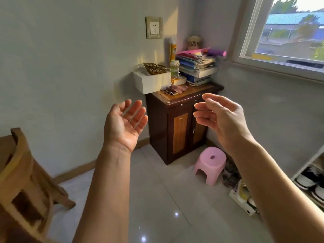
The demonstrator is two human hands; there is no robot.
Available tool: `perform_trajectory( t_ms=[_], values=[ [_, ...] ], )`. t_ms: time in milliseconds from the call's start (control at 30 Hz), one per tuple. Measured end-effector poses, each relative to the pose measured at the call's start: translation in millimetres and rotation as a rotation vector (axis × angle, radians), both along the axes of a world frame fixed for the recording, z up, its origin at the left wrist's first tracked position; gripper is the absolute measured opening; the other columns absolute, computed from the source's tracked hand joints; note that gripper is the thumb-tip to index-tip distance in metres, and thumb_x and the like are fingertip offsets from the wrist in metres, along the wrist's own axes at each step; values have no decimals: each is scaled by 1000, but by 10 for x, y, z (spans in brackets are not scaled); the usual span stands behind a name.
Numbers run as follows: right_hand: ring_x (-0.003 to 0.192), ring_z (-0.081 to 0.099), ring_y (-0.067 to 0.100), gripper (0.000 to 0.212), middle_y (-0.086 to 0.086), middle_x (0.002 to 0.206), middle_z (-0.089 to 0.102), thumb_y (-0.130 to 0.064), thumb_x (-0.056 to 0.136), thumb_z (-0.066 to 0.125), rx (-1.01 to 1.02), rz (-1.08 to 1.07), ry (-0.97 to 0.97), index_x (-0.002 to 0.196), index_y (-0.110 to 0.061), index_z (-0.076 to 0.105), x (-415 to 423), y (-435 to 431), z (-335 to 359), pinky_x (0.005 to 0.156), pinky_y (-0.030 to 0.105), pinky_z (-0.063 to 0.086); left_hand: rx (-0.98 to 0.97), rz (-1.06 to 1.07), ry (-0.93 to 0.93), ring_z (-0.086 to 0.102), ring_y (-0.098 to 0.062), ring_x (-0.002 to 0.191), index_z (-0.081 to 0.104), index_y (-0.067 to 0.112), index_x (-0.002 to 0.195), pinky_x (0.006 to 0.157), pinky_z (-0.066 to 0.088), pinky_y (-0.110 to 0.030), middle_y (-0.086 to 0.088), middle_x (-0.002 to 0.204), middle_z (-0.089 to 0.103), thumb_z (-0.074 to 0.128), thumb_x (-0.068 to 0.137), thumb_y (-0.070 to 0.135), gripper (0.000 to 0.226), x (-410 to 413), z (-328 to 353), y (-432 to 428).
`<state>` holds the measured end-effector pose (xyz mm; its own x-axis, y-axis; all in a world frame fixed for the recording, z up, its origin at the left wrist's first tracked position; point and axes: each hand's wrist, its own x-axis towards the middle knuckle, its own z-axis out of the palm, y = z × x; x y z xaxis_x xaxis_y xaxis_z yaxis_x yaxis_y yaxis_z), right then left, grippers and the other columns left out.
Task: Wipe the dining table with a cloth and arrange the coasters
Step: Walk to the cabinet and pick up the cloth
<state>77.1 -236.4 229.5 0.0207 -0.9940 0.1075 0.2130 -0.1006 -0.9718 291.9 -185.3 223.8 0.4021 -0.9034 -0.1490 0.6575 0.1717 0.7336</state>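
1. Left hand (125, 123): raised in front, palm turned up and inward, fingers straight and spread, grasping nothing.
2. Right hand (222, 118): raised at about the same height, palm facing the left hand, fingers loosely bent, likewise released and empty.
3. Cloth (175, 89): a crumpled pinkish rag lying beyond the fingertips of both hands, in line with the gap between them. Resting on top of the dark cabinet (178, 130), close to its front edge, touched by neither hand.
4. Long axis of the cloth: apparently crosswise, running from the left hand's side toward the right hand's side, roughly along the cabinet's front edge. Too bunched to say more exactly.
5. Nearer hand: by the look of it the right, its fingertips just short of the cabinet's edge. The left hand sits off to the side, over bare wall and floor.
6. Behind the cloth, farther from the hands: a white box (152, 83) with a wicker basket (155, 68) on top, and a stack of books (197, 67) on the right hand's side.
7. Desk (4, 146): probably the brown slab far out past the left hand, behind the chair (19, 165), mostly out of view. No coasters to be made out.
8. Judged stage: the very start, nothing wiped yet. Next move likely a short forward reach, best with the right hand, pinching the bunched middle from above, then a turn toward the left hand's side.
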Motion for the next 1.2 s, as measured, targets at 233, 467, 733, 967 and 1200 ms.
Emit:
perform_trajectory(
  t_ms=[233, 467, 733, 967, 1200],
  values=[
    [79, 73, 26, 18, 13, 93, 75, -14, 98, 55, 33, 53, -29, 111, -13, 68, 142, -1373, -160, 71, 36, 59, 49, 25, -21, 72, -15, 75, 59, 19, 102, 62, 56, -28, -2, 93, 73, 42, 100, 28, 19, -28, -118, -1207],
    [74, 72, 22, 14, 10, 88, 75, -14, 97, 57, 61, 123, -6, 105, -15, 69, 205, -2900, -315, 69, 35, 59, 102, 76, -8, 68, -18, 80, 58, 17, 110, 69, 54, -31, -3, 94, 72, 43, 100, 27, 21, -128, -245, -2604],
    [69, 72, 19, 14, 8, 88, 75, -13, 96, 59, 136, 203, 134, 107, -14, 67, 390, -4551, -476, 63, 30, 61, 194, 95, 57, 66, -17, 76, 58, 17, 96, 66, 53, -30, -3, 86, 72, 46, 97, 24, 14, -134, -456, -4249],
    [70, 72, 18, 16, 8, 89, 74, -16, 95, 61, 174, 269, 319, 110, -13, 66, 747, -5578, -946, 63, 29, 61, 340, 7, -106, 65, -16, 68, 58, 16, 98, 63, 53, -30, -5, 88, 70, 49, 96, 22, 11, 64, -810, -5404],
    [80, 68, 17, 22, 5, 94, 70, -17, 93, 64, 178, 210, 588, 114, -12, 67, 1136, -6647, -1449, 69, 31, 60, 443, -65, -63, 67, -17, 76, 60, 16, 92, 65, 54, -31, -4, 91, 72, 48, 96, 23, 14, 398, -1206, -6480]
  ],
)
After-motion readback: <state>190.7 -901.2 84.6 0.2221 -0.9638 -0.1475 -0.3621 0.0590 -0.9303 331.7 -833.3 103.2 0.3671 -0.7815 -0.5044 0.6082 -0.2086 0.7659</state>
